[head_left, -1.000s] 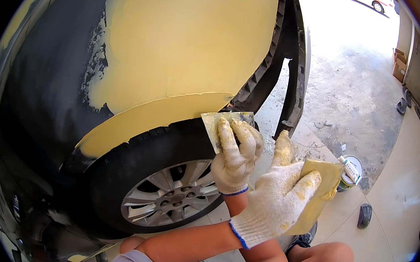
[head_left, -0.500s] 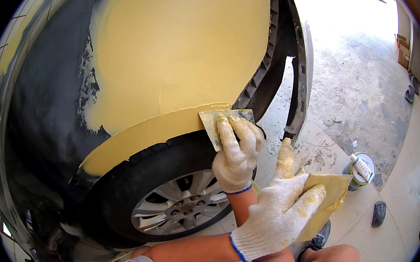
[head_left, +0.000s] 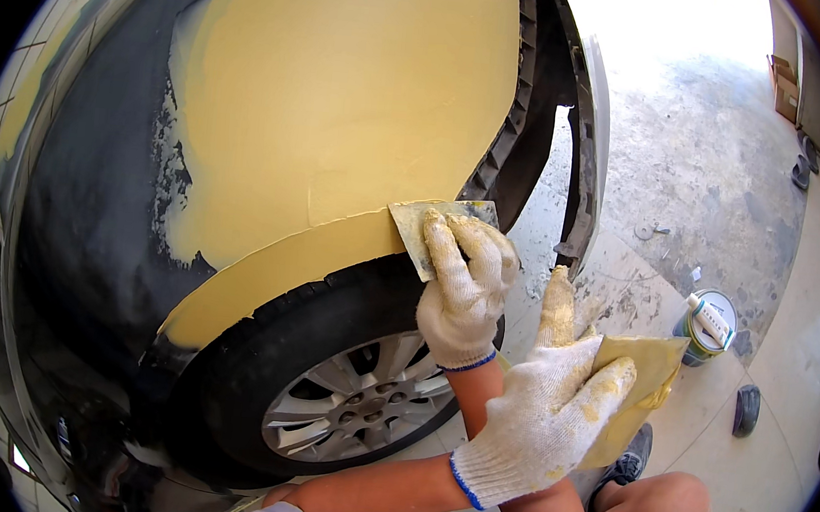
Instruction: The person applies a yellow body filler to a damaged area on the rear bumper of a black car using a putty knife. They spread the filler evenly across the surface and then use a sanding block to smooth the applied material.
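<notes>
My left hand [head_left: 553, 405], in a white knit glove smeared with yellow, grips a flat putty board [head_left: 636, 403] with yellow putty on its edge. Its forearm crosses over the right one, and one finger points up. Farther forward, my gloved right hand [head_left: 471, 281] is closed on a flat, putty-stained spreader [head_left: 414, 235]. The spreader lies against the car fender [head_left: 355, 105], at the right end of the wheel arch. Yellow filler covers much of this fender, with a smooth band along the arch lip. Beneath the arch is the wheel [head_left: 367, 408].
Dark bare bodywork [head_left: 94, 189] borders the filler on the left. At the fender's right edge stands a loose dark trim piece [head_left: 581, 193]. A can [head_left: 705, 340] with a white tube on top sits on the floor at right, near a dark block [head_left: 746, 410]. Cardboard boxes [head_left: 785, 94] stand farther back.
My right hand and the spreader have moved slightly up the fender. My left hand keeps the board in nearly the same place. The view has shifted a little.
</notes>
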The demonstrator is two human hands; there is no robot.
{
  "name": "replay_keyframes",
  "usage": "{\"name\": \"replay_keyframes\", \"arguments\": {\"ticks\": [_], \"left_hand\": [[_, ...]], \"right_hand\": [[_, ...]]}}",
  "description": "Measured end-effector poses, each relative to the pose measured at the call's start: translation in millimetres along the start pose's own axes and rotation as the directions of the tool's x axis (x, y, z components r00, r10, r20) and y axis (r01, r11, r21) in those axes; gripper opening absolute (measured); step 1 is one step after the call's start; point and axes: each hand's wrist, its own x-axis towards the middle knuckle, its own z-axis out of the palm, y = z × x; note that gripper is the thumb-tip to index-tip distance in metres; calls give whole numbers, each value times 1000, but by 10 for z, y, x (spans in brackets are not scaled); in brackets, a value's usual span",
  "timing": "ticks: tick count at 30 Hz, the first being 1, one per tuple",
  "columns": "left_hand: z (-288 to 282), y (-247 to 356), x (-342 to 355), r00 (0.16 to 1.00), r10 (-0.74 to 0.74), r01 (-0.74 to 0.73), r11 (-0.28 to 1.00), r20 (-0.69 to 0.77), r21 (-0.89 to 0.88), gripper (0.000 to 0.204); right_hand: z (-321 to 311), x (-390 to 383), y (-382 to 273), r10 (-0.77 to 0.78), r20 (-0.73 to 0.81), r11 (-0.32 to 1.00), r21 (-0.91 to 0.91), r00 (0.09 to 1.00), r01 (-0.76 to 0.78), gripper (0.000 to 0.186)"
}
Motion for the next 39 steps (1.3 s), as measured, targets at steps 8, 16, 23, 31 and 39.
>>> {"name": "replay_keyframes", "arguments": {"ticks": [8,16,23,31,39], "left_hand": [[65,-107,8,990,111,-111,994,-90,9,23],[2,-18,1,998,39,-38,999,-46,22,26],[10,-21,11,998,-66,66,995,11,-78,26],[47,-119,15,987,136,-134,990,-82,38,23],[4,-44,21,998,-38,39,999,40,-12,28]], "right_hand": [[72,-202,-99,-35,22,999,35,999,34,63],[-26,-615,-319,-76,73,997,34,994,74,55],[-119,-316,-252,-66,45,997,-26,997,67,64],[41,-81,-56,-72,-2,997,11,997,72,65],[-18,-91,-71,-54,4,998,31,999,54,61]]}}
